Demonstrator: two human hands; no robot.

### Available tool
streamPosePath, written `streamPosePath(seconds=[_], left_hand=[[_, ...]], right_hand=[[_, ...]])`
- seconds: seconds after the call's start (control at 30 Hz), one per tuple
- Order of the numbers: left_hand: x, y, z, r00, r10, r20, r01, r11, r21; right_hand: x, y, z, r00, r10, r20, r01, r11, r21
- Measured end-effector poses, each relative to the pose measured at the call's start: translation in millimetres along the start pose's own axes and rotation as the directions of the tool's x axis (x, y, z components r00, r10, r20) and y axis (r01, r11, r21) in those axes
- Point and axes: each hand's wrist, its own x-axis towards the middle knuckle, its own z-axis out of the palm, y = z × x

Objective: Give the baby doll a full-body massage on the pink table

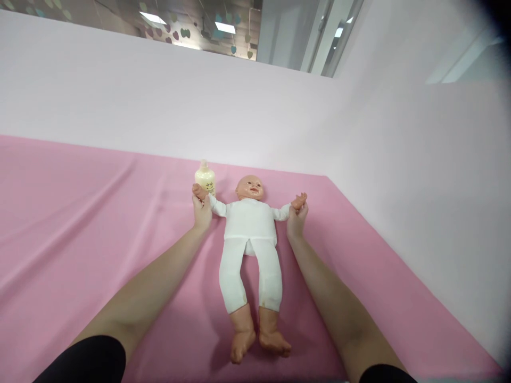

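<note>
A baby doll (249, 229) in a white suit lies on its back on the pink sheet (80, 223), head away from me, bare feet toward me. Its arms are spread out to both sides. My left hand (202, 210) grips the doll's hand on the left side. My right hand (296, 217) grips the doll's other hand on the right. A small pale yellow bottle (205, 178) stands upright just behind my left hand, beside the doll's head.
The pink sheet covers a wide surface that ends at white walls (399, 175) behind and to the right. The sheet is wrinkled on the left. Ceiling lights and a glass partition show above the wall.
</note>
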Motion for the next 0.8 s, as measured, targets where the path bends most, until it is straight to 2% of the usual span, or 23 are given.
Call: streamPosePath(seconds=[0.1,0.2,0.27,0.4,0.47,0.53,0.6,0.7,0.8], left_hand=[[-7.4,15.1,1.3,0.969,0.185,0.163,-0.199,0.977,0.077],[-15.7,28.1,2.7,0.865,0.341,0.367,-0.421,0.892,0.163],[-21.5,33.5,4.2,0.789,0.382,0.481,-0.535,0.812,0.232],[-30.4,34.9,7.4,0.679,0.387,0.624,-0.674,0.666,0.320],[-32.0,33.5,8.4,0.645,0.381,0.663,-0.701,0.641,0.313],[-31.7,32.7,8.6,0.654,0.373,0.659,-0.689,0.653,0.314],[-30.0,32.3,8.2,0.701,0.368,0.611,-0.643,0.696,0.318],[-25.3,30.1,7.2,0.794,0.358,0.490,-0.523,0.814,0.253],[-17.7,22.8,5.7,0.918,0.240,0.316,-0.291,0.949,0.123]], right_hand=[[-9.1,-17.2,6.4,0.979,-0.130,0.159,0.133,0.991,-0.009],[-16.8,-23.5,8.8,0.940,-0.175,0.294,0.214,0.971,-0.107],[-19.4,-22.6,8.9,0.901,-0.208,0.380,0.300,0.932,-0.201],[-19.6,-19.9,9.2,0.768,-0.303,0.564,0.511,0.821,-0.255],[-19.2,-20.0,9.4,0.748,-0.320,0.581,0.541,0.801,-0.256],[-19.5,-20.3,9.2,0.773,-0.309,0.554,0.515,0.816,-0.263],[-20.1,-20.5,8.7,0.822,-0.275,0.498,0.443,0.859,-0.257],[-19.6,-21.4,8.0,0.908,-0.185,0.377,0.272,0.942,-0.195],[-16.0,-22.0,8.0,0.956,-0.119,0.267,0.146,0.986,-0.083]])
